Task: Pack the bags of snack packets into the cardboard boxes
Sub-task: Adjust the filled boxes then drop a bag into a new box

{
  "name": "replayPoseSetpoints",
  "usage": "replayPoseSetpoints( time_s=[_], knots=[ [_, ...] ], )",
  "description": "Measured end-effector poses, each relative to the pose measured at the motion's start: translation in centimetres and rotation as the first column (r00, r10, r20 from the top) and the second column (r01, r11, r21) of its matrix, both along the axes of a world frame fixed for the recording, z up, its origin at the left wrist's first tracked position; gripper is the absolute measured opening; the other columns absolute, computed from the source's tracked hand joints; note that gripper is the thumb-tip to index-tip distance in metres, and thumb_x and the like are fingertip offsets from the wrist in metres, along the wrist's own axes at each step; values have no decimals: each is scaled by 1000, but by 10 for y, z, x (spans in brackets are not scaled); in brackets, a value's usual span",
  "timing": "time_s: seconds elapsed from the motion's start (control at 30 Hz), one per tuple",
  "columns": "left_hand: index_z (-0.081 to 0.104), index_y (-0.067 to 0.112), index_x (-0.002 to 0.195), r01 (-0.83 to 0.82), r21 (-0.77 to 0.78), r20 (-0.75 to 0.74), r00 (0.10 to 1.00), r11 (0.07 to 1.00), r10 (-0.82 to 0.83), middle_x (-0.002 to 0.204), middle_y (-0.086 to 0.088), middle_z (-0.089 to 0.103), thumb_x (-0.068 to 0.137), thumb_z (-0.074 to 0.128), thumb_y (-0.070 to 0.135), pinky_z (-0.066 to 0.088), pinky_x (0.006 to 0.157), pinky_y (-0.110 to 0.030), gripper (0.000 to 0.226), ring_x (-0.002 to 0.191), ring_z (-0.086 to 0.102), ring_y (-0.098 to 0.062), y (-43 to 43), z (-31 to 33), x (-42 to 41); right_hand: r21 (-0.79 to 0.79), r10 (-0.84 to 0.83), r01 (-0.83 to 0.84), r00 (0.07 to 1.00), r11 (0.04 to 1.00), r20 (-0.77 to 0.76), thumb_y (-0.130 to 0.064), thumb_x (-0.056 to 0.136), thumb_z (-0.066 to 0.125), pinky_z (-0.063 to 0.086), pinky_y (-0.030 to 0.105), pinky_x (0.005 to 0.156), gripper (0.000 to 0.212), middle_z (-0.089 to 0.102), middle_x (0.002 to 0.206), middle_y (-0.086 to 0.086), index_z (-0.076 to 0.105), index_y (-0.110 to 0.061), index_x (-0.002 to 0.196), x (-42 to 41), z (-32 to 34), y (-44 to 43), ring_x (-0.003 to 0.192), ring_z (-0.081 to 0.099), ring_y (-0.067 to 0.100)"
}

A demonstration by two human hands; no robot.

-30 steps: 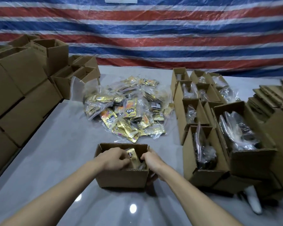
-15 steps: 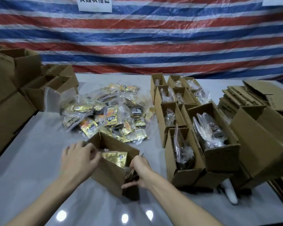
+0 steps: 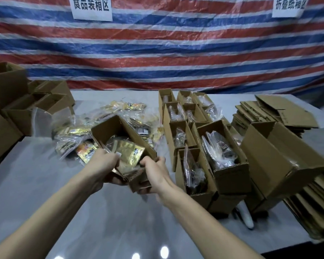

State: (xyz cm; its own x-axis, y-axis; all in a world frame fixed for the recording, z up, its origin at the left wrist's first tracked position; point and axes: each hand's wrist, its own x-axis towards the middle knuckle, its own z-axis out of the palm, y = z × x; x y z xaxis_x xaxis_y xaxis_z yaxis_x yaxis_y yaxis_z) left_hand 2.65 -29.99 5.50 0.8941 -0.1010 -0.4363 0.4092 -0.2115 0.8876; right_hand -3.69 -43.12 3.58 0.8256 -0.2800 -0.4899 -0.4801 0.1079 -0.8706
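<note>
I hold a small open cardboard box (image 3: pixel 108 129) lifted off the grey table (image 3: pixel 101 212), tilted with its mouth toward me. A clear bag of gold snack packets (image 3: pixel 127 152) lies inside it. My left hand (image 3: pixel 103 165) grips the box's near left edge. My right hand (image 3: pixel 154 171) grips its near right corner from below. Behind the box lies a heap of bagged snack packets (image 3: pixel 67 135). To the right stand several open boxes (image 3: pixel 230 176) with bags in them.
Closed and open cardboard boxes (image 3: pixel 8 113) are stacked at the left. Flattened cartons (image 3: pixel 273 113) and a big tilted box (image 3: pixel 280 161) crowd the right side. A striped tarp with two paper signs hangs behind. A white object (image 3: pixel 245 215) lies under the right boxes.
Both hands have lifted the box off the table and swung it up and to the right, tilting it. My view has risen, showing more of the tarp and signs.
</note>
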Motion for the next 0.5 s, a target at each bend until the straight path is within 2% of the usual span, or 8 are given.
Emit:
replayPoseSetpoints(
  time_s=[0.07,0.1,0.13,0.2,0.27,0.33,0.43,0.5],
  knots=[
    [46,-8,110,51,-8,12,999,999,-51,115,-41,56,83,37,-13,55,53,-64,29,63,65,-58,-2,13,3,-327,82,-78,997,942,-1,-78,77,41,56,54,88,72,65,115,5,46,-28,128,-13,17,-18,98,68,30],
    [44,-6,115,76,-1,17,997,997,-76,117,-40,54,82,37,-13,54,56,-66,34,65,64,-59,-3,19,4,-538,104,-81,994,839,12,-87,75,32,53,49,91,79,67,112,-1,54,-30,124,-21,25,-30,99,67,25],
    [43,-7,117,111,14,25,993,994,-111,116,-40,53,81,37,-13,53,59,-69,37,66,64,-60,-5,25,4,-720,111,-37,992,693,56,-87,78,28,52,43,90,74,69,104,-7,62,-32,113,-28,31,-44,95,66,19],
    [45,-9,116,190,44,39,981,981,-192,107,-38,54,80,38,-13,55,55,-66,36,66,64,-60,-14,37,0,-906,172,85,970,414,170,-72,87,34,47,36,87,52,63,94,-15,66,-31,91,-42,45,-72,92,57,10],
    [46,-12,110,268,64,43,962,961,-271,100,-39,54,80,38,-13,56,45,-50,32,57,64,-55,-26,47,-5,-950,280,143,934,277,222,-53,88,39,34,34,93,33,59,97,-16,64,-32,88,-53,57,-94,97,45,7],
    [47,-11,108,321,60,37,945,945,-324,96,-40,56,79,38,-13,54,44,-42,30,52,63,-50,-39,52,-7,-966,327,140,922,219,208,-41,81,41,24,32,98,26,60,103,-13,61,-32,94,-64,63,-111,105,41,7],
    [49,-9,106,377,47,41,925,925,-379,83,-34,61,80,37,-13,57,48,-49,29,56,64,-50,-57,57,-8,-994,296,-87,950,-64,-103,-46,74,45,9,48,117,43,56,120,-8,54,-29,113,-76,62,-133,129,34,18],
    [49,-8,106,415,50,47,908,908,-417,83,-33,60,79,35,-13,58,51,-54,30,56,65,-50,-70,60,-10,-936,208,-305,918,-177,-339,-55,75,50,-4,61,117,54,52,130,-3,52,-26,121,-79,56,-144,142,22,25]
  ],
)
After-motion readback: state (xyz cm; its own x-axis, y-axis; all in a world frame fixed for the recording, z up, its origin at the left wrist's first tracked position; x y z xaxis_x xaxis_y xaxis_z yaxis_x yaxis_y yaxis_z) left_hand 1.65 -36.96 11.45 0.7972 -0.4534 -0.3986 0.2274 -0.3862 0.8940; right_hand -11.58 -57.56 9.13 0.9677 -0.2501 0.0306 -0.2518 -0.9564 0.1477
